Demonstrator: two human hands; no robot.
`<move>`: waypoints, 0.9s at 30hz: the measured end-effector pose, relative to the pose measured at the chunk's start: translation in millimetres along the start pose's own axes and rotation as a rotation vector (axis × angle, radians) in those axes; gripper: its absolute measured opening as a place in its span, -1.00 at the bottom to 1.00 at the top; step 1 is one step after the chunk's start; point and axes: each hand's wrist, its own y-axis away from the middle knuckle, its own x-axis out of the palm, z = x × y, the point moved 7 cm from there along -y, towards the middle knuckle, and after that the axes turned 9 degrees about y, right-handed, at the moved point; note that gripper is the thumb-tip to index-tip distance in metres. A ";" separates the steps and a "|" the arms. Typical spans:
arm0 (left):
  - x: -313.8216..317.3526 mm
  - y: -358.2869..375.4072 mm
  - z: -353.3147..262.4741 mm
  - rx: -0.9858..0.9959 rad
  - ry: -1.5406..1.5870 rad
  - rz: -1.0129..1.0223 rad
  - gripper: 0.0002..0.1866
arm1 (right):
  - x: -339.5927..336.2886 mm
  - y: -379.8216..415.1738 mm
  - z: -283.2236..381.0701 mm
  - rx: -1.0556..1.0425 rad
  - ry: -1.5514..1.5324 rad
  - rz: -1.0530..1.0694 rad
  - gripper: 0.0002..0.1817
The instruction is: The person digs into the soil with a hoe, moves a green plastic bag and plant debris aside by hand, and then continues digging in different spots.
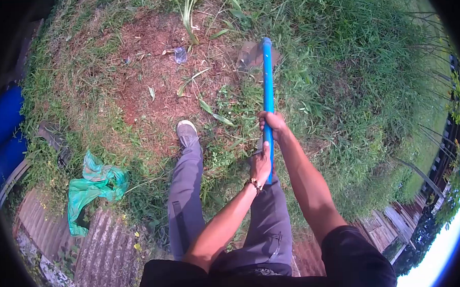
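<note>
A hoe with a thick blue handle (pixel 268 80) stretches out ahead of me, over the grass. Its broad grey-brown blade (pixel 250 56) is at the far end, low over the grass beside a patch of bare soil, and looks slightly blurred. My right hand (pixel 274 123) is wrapped round the handle near its middle. Closer to my body, my left hand (pixel 261 163), with a bracelet at the wrist, grips the near end of the same handle.
Reddish soil with dry cuttings (pixel 144 70) lies ahead left, with a leafy plant (pixel 189 22) and a clear plastic scrap (pixel 180 55). A green plastic bag (pixel 91 193) rests near corrugated sheets (pixel 106 251). Dense grass (pixel 350 87) covers the right side.
</note>
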 end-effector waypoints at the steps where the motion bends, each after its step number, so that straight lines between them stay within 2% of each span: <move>1: -17.6 23.4 19.1 -0.046 0.099 0.017 -0.34 | 9.4 28.6 -17.0 0.044 -0.012 0.006 -0.89; 3: -21.7 80.0 20.6 -0.006 -0.007 0.175 -0.49 | 9.2 83.1 -31.1 0.022 -0.129 0.073 -0.92; 5: -5.9 125.8 -14.2 0.255 -0.159 0.262 -0.61 | 2.4 142.4 1.8 -0.014 -0.290 0.103 -0.90; 6: 3.8 119.5 -13.5 0.281 -0.244 0.272 -0.67 | -5.5 157.0 28.4 -0.112 -0.270 0.064 -0.86; 8: 30.9 96.4 -58.1 0.592 -0.308 0.306 -0.73 | -19.2 165.5 87.1 -0.306 -0.161 -0.047 -0.79; 10: 58.2 60.1 -113.2 0.724 -0.368 0.306 -0.73 | -34.4 151.9 147.9 -0.480 -0.095 -0.162 -0.77; 11: 71.2 36.1 -139.0 0.862 -0.258 0.306 -0.74 | -41.4 139.1 173.3 -0.555 -0.118 -0.197 -0.77; 12: 79.2 16.2 -162.2 0.806 -0.251 0.363 -0.75 | -43.9 122.7 197.2 -0.616 -0.134 -0.203 -0.77; 13: 83.1 -5.2 -177.9 0.906 -0.236 0.407 -0.73 | -44.8 105.8 209.8 -0.674 -0.157 -0.214 -0.77; 15: 66.5 -42.9 -167.7 0.831 -0.345 0.333 -0.70 | -36.6 63.6 194.7 -0.643 -0.219 -0.210 -0.77; 16: 46.2 -46.2 -137.1 0.714 -0.390 0.250 -0.71 | -29.9 42.2 159.5 -0.549 -0.197 -0.167 -0.77; 17: 26.1 -37.4 -89.8 0.601 -0.439 0.172 -0.73 | -23.5 26.2 104.8 -0.390 -0.188 -0.150 -0.79; 18: 7.3 -32.2 -9.1 0.352 -0.305 0.112 -0.75 | -16.6 15.3 35.9 -0.176 -0.149 -0.095 -0.83; 19: -3.1 10.2 36.2 0.111 -0.108 0.039 -0.75 | -13.2 16.7 -38.0 0.013 -0.013 -0.055 -0.87; 20: -15.8 46.5 67.0 -0.006 -0.136 -0.058 -0.73 | -14.1 31.9 -98.0 0.190 -0.055 -0.012 -0.88; 21: -26.5 76.1 78.4 -0.038 -0.333 -0.009 -0.73 | -16.0 61.0 -124.9 0.216 -0.183 0.062 -0.88; 22: -34.1 100.9 95.0 -0.021 -0.341 0.060 -0.75 | -18.5 99.0 -135.3 0.265 -0.285 0.069 -0.86; 23: -41.2 127.9 110.4 -0.032 -0.353 0.131 -0.74 | -23.8 135.3 -137.1 0.228 -0.295 0.032 -0.85; 26: -21.3 159.1 54.6 0.377 -0.518 0.346 -0.74 | -44.3 200.3 -89.7 -0.037 -0.392 -0.023 -0.88; 27: -10.9 141.2 51.7 0.428 -0.578 0.409 -0.78 | -57.7 203.6 -67.4 -0.121 -0.411 -0.066 -0.88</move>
